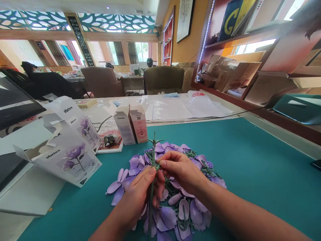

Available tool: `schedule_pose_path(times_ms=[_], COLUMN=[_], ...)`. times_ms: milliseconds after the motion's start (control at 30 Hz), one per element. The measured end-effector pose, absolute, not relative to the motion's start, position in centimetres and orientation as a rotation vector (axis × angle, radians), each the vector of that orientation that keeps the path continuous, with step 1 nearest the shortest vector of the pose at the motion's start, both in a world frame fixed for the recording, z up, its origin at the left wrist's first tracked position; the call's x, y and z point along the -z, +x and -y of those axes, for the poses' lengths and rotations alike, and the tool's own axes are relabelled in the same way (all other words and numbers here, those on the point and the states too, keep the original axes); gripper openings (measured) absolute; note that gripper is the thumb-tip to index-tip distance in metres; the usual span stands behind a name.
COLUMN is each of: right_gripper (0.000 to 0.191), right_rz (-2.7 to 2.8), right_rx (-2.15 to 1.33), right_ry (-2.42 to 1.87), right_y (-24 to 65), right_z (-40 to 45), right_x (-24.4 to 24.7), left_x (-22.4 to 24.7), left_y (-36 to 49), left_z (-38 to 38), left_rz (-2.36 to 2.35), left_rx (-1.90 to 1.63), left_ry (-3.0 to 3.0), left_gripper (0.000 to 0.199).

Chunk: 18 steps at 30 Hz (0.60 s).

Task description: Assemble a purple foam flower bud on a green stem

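Observation:
A green plastic flower stem [151,201] stands roughly upright over a heap of purple petals [168,217], with pointed green leaves at its top. My left hand [140,192] is closed around the stem at about its middle. Thumb and fingers of my right hand [178,167] pinch a small green piece [157,166] against the stem, just above my left thumb. The fingertips partly hide that piece. More green parts [209,170] lie among the petals to the right.
Open flower-picture boxes [72,155] stand at the left on the green mat [250,167]. Two small cartons [140,124] and a white tray [110,150] are behind the heap. Chairs [164,80] and people are farther back.

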State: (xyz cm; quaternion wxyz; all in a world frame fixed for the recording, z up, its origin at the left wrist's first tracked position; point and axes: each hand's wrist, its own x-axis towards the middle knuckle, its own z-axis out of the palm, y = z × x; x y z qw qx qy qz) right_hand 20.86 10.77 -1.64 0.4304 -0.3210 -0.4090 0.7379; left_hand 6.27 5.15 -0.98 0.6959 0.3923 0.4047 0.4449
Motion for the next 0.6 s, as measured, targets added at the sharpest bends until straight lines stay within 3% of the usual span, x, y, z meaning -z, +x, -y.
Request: schedule_pose_path(times_ms=[600], right_gripper=[0.038], right_rz=[1.040], right_rx=[-1.702], right_ry=[-0.830], right_y=[20.4], right_z=[-9.8], right_x=[1.0], left_x=[1.1], left_y=[7.2], left_z=[-4.7], left_rz=[-0.762], left_rx=[-1.005], left_ry=[0.705], left_gripper=[0.044])
